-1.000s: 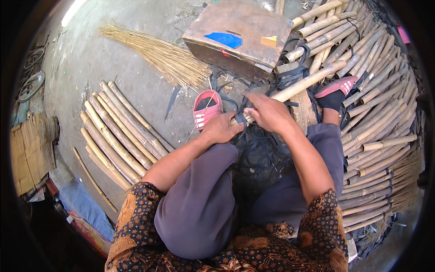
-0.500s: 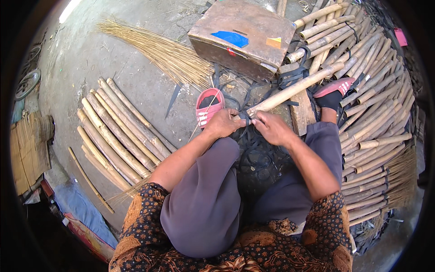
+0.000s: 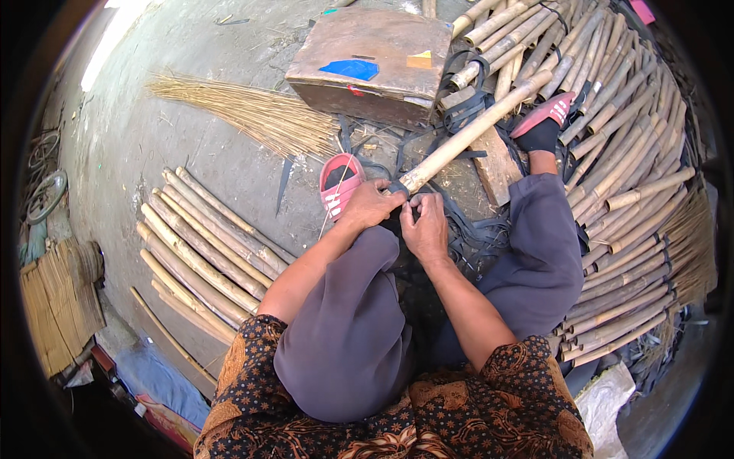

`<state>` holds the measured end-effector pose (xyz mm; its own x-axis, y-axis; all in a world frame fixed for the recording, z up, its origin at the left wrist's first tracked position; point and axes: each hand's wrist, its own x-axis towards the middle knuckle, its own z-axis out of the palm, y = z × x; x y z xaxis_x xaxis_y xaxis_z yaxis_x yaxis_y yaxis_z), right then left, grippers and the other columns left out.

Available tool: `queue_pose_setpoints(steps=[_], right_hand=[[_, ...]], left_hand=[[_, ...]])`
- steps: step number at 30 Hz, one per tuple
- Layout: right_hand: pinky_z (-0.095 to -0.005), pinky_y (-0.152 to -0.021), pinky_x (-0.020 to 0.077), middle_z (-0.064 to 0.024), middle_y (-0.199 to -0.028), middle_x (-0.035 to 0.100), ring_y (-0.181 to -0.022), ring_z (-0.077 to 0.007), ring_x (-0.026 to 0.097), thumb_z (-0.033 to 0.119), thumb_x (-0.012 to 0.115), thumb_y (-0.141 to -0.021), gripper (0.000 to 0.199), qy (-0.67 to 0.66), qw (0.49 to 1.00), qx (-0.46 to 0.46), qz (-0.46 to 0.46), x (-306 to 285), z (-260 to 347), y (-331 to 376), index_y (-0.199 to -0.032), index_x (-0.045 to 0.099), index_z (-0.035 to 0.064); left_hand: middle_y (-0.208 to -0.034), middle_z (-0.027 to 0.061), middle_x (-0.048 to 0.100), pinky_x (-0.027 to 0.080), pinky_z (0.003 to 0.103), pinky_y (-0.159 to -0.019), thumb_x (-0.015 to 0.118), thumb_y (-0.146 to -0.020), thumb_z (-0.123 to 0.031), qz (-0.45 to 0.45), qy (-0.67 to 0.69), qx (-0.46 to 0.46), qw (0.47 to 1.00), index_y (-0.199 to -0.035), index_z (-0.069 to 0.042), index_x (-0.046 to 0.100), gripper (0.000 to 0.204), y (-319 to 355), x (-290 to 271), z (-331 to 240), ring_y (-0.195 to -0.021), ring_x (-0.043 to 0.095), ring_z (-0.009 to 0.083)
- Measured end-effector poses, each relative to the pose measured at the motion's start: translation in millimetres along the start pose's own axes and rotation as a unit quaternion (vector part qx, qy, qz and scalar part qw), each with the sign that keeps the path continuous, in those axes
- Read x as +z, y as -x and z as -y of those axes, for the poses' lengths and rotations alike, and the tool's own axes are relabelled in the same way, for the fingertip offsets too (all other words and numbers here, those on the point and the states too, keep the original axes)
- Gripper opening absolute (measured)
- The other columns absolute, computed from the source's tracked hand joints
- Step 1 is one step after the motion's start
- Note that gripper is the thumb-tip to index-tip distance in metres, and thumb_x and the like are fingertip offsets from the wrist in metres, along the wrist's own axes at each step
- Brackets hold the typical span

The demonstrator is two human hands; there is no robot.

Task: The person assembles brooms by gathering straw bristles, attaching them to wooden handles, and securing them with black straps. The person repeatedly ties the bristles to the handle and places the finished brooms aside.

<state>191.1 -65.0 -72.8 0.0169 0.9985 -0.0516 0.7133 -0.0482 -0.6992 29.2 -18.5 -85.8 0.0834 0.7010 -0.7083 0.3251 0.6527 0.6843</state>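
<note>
Snugly grips smooth, slender bamboo tube, angled toward two o'clock, in left hand; curls right hand alongside, unclear whether grasping.

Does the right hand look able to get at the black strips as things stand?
Probably yes: the right hand is close beside the black strips, and nothing visible stands between them.

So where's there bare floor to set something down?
The concrete floor looks mostly bare between the thin-stick bundle and the row of bamboo poles, and left of both. It is crowded near the right hand, with tangled black strips, and at far right, with piled bamboo.
</note>
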Motion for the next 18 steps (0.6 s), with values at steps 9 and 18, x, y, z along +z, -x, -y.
queue_pose_setpoints(steps=[9, 18], right_hand=[[-0.0518, -0.077, 0.0519, -0.0191, -0.102, 0.055, -0.089, -0.042, 0.06, 0.014, 0.073, -0.09, 0.026, 0.034, 0.996, 0.074, -0.024, 18, 15, 3, -0.103, 0.055, 0.0018], [-0.0564, -0.081, 0.0519, -0.0243, -0.106, 0.053, -0.096, -0.0479, 0.062, 0.015, 0.071, -0.091, 0.027, 0.086, 0.996, 0.036, 0.014, 11, 6, -14, -0.102, 0.051, 0.0001]], left_hand=[[-0.097, 0.0187, 0.074, 0.055, 0.034, -0.076, 0.075, -0.082, -0.045, -0.001, -0.05, 0.022, 0.998, -0.142, 0.016, 0.053, 0.088, -11, 1, 13, -0.084, 0.071, 0.0229], [-0.095, 0.0179, 0.072, 0.055, 0.033, -0.073, 0.075, -0.083, -0.05, 0.008, -0.109, 0.032, 0.993, -0.146, 0.013, 0.051, 0.092, -17, 3, 24, -0.081, 0.07, 0.0212]])
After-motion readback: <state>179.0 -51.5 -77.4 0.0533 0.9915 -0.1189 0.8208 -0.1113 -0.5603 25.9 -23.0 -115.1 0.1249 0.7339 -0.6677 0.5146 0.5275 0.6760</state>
